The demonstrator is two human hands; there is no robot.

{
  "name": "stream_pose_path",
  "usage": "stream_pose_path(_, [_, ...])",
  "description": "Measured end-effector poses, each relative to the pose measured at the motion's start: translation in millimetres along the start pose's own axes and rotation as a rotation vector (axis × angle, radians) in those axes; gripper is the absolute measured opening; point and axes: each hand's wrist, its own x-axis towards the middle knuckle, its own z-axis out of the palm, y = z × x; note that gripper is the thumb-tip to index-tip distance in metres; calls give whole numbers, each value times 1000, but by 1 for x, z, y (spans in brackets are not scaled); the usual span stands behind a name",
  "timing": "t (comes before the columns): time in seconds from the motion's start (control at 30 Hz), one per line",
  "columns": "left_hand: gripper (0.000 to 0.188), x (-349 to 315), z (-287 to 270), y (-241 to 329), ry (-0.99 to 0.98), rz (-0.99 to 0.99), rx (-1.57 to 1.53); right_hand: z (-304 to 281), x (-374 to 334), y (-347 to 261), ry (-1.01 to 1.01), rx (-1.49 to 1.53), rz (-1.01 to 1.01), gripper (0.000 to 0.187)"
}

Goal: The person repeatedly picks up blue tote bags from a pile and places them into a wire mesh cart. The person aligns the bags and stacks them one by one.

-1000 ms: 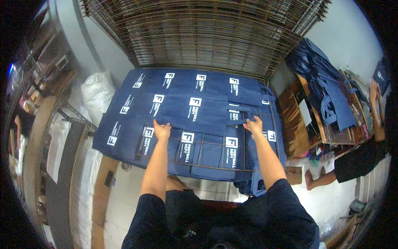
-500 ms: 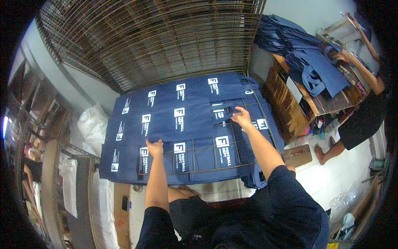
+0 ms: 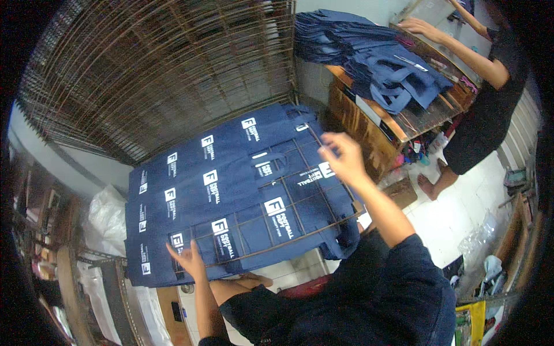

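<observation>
Navy fabric bags [image 3: 190, 202] with white printed marks lie flat in rows before me. Over the front and right of them runs a thin metal wire grid [image 3: 249, 230], with navy fabric showing through its gaps. My left hand [image 3: 190, 260] is at the grid's front left, thumb and forefinger spread, nothing between them. Above the right edge of the layer hovers my right hand [image 3: 344, 160], somewhat blurred, its fingers loosely bent and apart, holding nothing I can see. A small fabric strap [image 3: 281, 158] sticks up beside a print left of it.
Many raised wire racks [image 3: 161, 63] stand tilted at the back. At right, a heap of navy bags [image 3: 369, 52] covers a wooden table [image 3: 424, 130], where another person's hand [image 3: 424, 29] reaches over. A clear plastic sack [image 3: 107, 216] sits at left, near metal shelving.
My right hand has lifted off the fabric and moved toward the right edge. My left hand has shifted to the front left with fingers spread. The view has turned rightward.
</observation>
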Motion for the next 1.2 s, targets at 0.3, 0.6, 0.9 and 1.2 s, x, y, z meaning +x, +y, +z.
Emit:
stream_pose_path(0.3, [79, -180, -14, 0, -315, -136, -113, -202, 88, 107, 324, -1116, 232, 49])
stream_pose_path(0.6, [72, -186, -37, 20, -339, -73, -21, -219, 125, 156, 120, -1122, 506, 31])
stream_pose_path(0.9, [48, -206, -4, 60, -544, -104, -111, -285, 200, 78, 747, -894, -382, 21])
stream_pose_path(1.2, [89, -241, 149, 155, -1683, -983, -858, -296, 152, -131, 574, -533, -678, 30])
